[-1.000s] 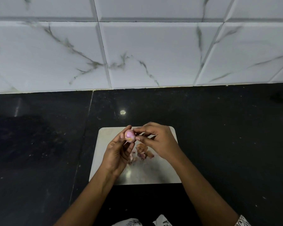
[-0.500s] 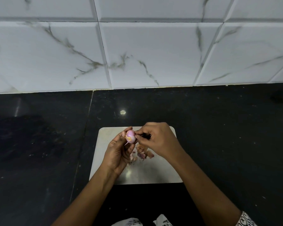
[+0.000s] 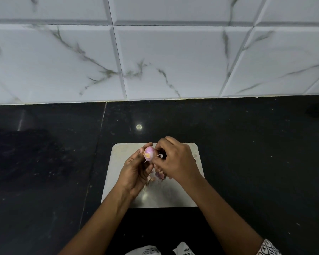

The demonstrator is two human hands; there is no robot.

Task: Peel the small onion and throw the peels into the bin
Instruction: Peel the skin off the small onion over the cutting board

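Observation:
A small pink-purple onion [image 3: 148,153] is held above a pale cutting board [image 3: 175,196]; my left hand [image 3: 136,172] grips it between thumb and fingertips. My right hand [image 3: 175,159] sits right beside the onion on its right, fingers curled and pinching at its skin. A small heap of brownish-purple peels [image 3: 157,175] lies on the board under the hands, partly hidden by my right hand. No bin is in view.
The board lies on a black stone counter [image 3: 256,162] that runs to a white marble-tiled wall [image 3: 173,61] at the back. A seam in the counter [image 3: 98,144] runs left of the board.
My right hand has shifted slightly left and closed in over the onion's right side. My left hand has kept the onion in nearly the same spot.

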